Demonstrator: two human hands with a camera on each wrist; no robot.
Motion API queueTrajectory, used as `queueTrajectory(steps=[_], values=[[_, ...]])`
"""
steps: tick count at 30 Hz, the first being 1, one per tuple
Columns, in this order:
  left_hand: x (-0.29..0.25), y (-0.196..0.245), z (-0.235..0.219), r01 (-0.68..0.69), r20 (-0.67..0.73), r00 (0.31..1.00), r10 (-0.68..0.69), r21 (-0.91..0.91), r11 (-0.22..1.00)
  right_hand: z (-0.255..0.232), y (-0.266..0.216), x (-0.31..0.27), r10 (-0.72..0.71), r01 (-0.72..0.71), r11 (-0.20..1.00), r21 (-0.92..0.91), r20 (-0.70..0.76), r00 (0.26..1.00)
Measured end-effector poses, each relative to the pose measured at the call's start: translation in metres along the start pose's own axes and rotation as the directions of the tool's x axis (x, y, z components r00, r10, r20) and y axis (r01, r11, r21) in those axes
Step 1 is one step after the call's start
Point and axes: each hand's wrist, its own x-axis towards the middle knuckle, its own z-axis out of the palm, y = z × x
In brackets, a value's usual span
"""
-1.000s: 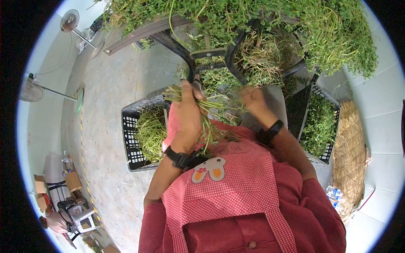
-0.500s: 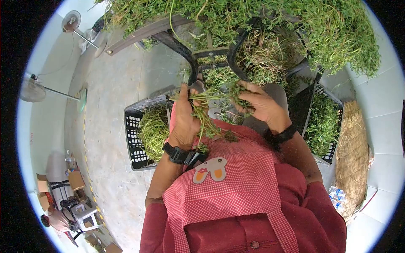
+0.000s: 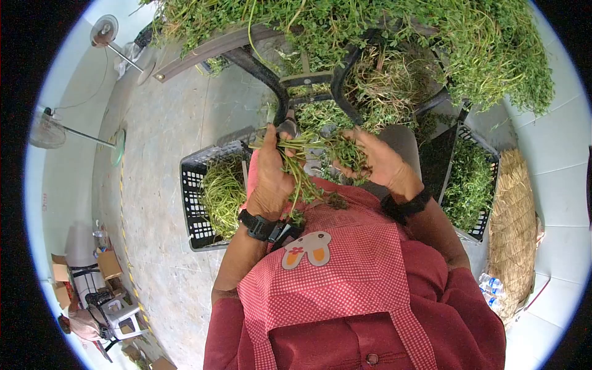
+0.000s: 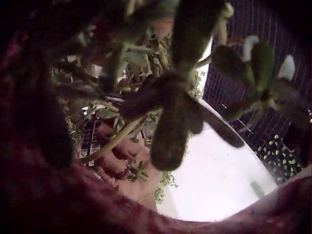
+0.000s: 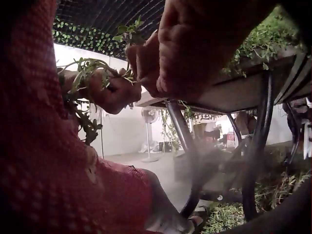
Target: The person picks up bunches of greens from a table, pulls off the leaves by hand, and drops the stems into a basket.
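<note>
My left hand [image 3: 273,166] grips a bundle of green herb stems [image 3: 300,169] above my red checked apron [image 3: 345,271]. The stems hang down toward my lap. My right hand [image 3: 370,157] is just right of it and pinches a leafy sprig [image 3: 346,152] at the bundle's top. In the right wrist view the left hand [image 5: 109,90] holds the stems [image 5: 83,73] and the right fingers [image 5: 146,61] pinch leaves beside it. The left wrist view is filled by blurred leaves [image 4: 175,117], with the right hand [image 4: 129,168] behind them.
A table [image 3: 203,46] heaped with green herbs [image 3: 382,37] stands ahead, with dark metal legs [image 3: 265,74]. A black crate [image 3: 194,203] of stems sits to my left, another crate [image 3: 478,179] of greens to my right. A straw bundle [image 3: 515,228] lies far right.
My right hand has come in from the pile to the bundle and now pinches a sprig against it. The left hand has lowered slightly with the stems.
</note>
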Motion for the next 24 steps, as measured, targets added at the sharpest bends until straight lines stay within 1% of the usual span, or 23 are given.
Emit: queueTrajectory(steps=[1, 2, 3, 4, 5, 6, 7, 8, 9, 10, 11, 12, 13, 14, 15, 16, 17, 18, 19, 21, 22, 23, 24], values=[[-0.001, 0.0, 0.001, -0.011, 0.014, 1.0, 0.011, 0.025, 1.0, -0.002, 0.001, -0.001, 0.0, 0.0, 1.0, 0.0, 0.0, 1.0], [-0.001, -0.001, 0.002, -0.01, 0.014, 1.0, 0.01, 0.026, 1.0, 0.006, -0.001, -0.005, -0.032, 0.031, 0.997, -0.068, -0.009, 0.999], [-0.002, -0.002, 0.004, -0.028, -0.014, 0.999, 0.029, 0.048, 0.998, 0.011, -0.002, -0.008, -0.065, 0.062, 0.989, -0.135, -0.017, 0.998], [-0.002, -0.003, 0.005, -0.045, -0.041, 0.998, 0.048, 0.069, 0.997, 0.011, -0.001, -0.007, -0.065, 0.062, 0.989, -0.133, -0.018, 0.998], [0.0, -0.003, 0.003, -0.043, -0.042, 0.998, 0.046, 0.071, 0.997, 0.009, -0.001, -0.005, -0.058, 0.06, 0.977, -0.206, 0.02, 0.998], [0.004, -0.003, -0.001, -0.043, -0.005, 0.999, 0.043, 0.093, 0.995, 0.009, 0.0, -0.004, -0.047, 0.061, 0.958, -0.28, 0.057, 0.997], [0.006, -0.002, -0.004, -0.044, 0.033, 0.999, 0.041, 0.115, 0.992, 0.009, 0.001, -0.002, -0.048, 0.062, 0.958, -0.279, 0.057, 0.997], [0.005, -0.003, -0.001, -0.044, 0.033, 0.999, 0.04, 0.116, 0.992, 0.009, 0.004, 0.0, -0.045, 0.045, 0.944, -0.327, 0.006, 0.999], [0.002, -0.004, 0.004, -0.052, -0.009, 0.999, 0.053, 0.111, 0.992, 0.008, 0.005, 0.001, -0.045, 0.025, 0.927, -0.374, -0.046, 0.998], [0.001, -0.004, 0.006, -0.061, -0.052, 0.996, 0.066, 0.107, 0.992, 0.006, 0.005, 0.002, -0.045, 0.024, 0.927, -0.374, -0.046, 0.998], [0.003, -0.005, 0.004, -0.06, -0.052, 0.996, 0.066, 0.107, 0.992, 0.003, 0.003, 0.004, -0.002, 0.002, 0.892, -0.452, 0.0, 1.0], [0.006, -0.007, -0.001, -0.089, -0.023, 0.995, 0.092, 0.133, 0.987, 0.002, 0.002, 0.005, 0.045, -0.016, 0.85, -0.527, 0.042, 0.998], [0.01, -0.009, -0.006, -0.117, 0.007, 0.993, 0.117, 0.158, 0.98, 0.003, 0.003, 0.004, 0.045, -0.017, 0.85, -0.526, 0.041, 0.998], [0.012, -0.009, -0.01, -0.114, 0.007, 0.993, 0.115, 0.159, 0.981, 0.006, 0.002, 0.001, 0.05, -0.006, 0.827, -0.563, 0.064, 0.997], [0.013, -0.007, -0.015, -0.122, -0.004, 0.992, 0.128, 0.271, 0.955, 0.01, 0.001, -0.003, 0.055, 0.007, 0.802, -0.597, 0.085, 0.995], [0.013, -0.004, -0.021, -0.126, -0.013, 0.99, 0.141, 0.381, 0.916, 0.015, -0.001, -0.009, 0.053, 0.005, 0.805, -0.593, 0.081, 0.995], [0.011, 0.002, -0.024, -0.119, -0.011, 0.991, 0.133, 0.384, 0.916, 0.021, -0.006, -0.018, 0.085, 0.077, 0.747, -0.66, 0.211, 0.974], [0.008, 0.009, -0.025, -0.119, -0.131, 0.973, 0.192, 0.429, 0.896, 0.024, -0.014, -0.027, 0.128, 0.155, 0.679, -0.717, 0.324, 0.937], [0.008, 0.011, -0.02, -0.11, -0.234, 0.941, 0.244, 0.47, 0.876, 0.025, -0.024, -0.035, 0.118, 0.144, 0.669, -0.729, 0.295, 0.948], [0.002, 0.009, -0.007, -0.142, -0.258, 0.938, 0.233, 0.326, 0.935, 0.021, -0.037, -0.055, 0.044, 0.174, 0.628, -0.759, 0.257, 0.965], [0.008, 0.008, -0.016, -0.147, -0.13, 0.975, 0.181, 0.236, 0.961, 0.005, -0.044, -0.063, -0.072, 0.066, 0.7, -0.711, 0.021, 0.997], [0.013, 0.006, -0.022, -0.143, -0.001, 0.99, 0.144, 0.141, 0.98, -0.014, -0.05, -0.07, -0.288, 0.078, 0.702, -0.708, -0.182, 0.94], [0.013, 0.003, -0.018, -0.123, 0.015, 0.992, 0.122, 0.137, 0.983, -0.036, -0.056, -0.075, -0.477, 0.096, 0.697, -0.711, -0.359, 0.803]])
